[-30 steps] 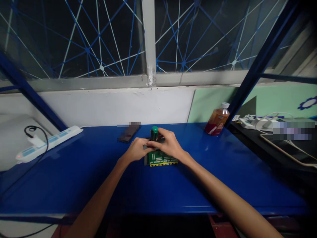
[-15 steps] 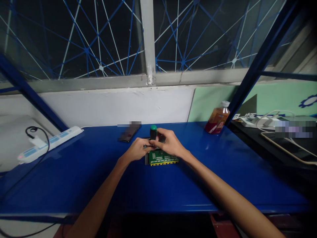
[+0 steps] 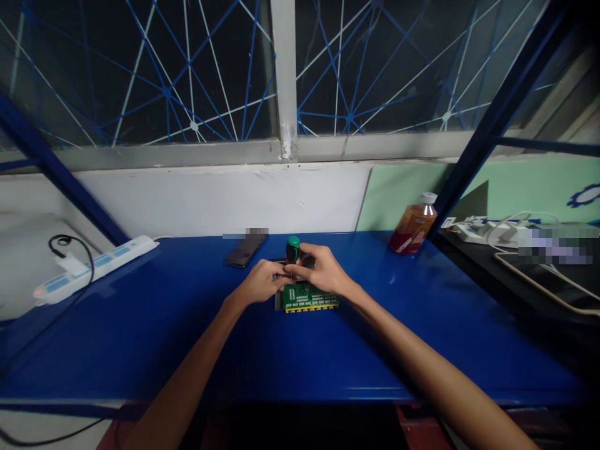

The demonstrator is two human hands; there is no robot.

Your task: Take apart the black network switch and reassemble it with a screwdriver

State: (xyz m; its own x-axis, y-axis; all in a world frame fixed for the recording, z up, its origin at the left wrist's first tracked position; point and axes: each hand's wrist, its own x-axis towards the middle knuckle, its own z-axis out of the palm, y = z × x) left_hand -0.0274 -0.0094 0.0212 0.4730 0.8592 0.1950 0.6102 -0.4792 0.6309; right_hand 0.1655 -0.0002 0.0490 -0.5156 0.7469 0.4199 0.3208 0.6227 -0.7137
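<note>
A screwdriver [image 3: 293, 249] with a green-topped black handle stands almost upright over a green circuit board [image 3: 310, 297]. My right hand [image 3: 323, 270] is closed around its handle from the right. From the left, my left hand [image 3: 261, 281] meets it, fingers pinched together near the screwdriver's lower end. What those fingertips hold, if anything, is hidden. Yellow connectors line the board's near edge, and its far part lies under my hands. The screwdriver's tip is out of sight behind my fingers.
On the blue table [image 3: 262, 362], a dark phone [image 3: 246, 249] lies beyond my left hand. A drink bottle [image 3: 414, 226] stands at the back right. A white power strip [image 3: 100, 267] with a black cable is at the left. Blue frame posts rise on both sides.
The screwdriver's handle tilts slightly differently, its top a little further right. Both hands keep their hold in nearly the same place, and the whole view has shifted slightly.
</note>
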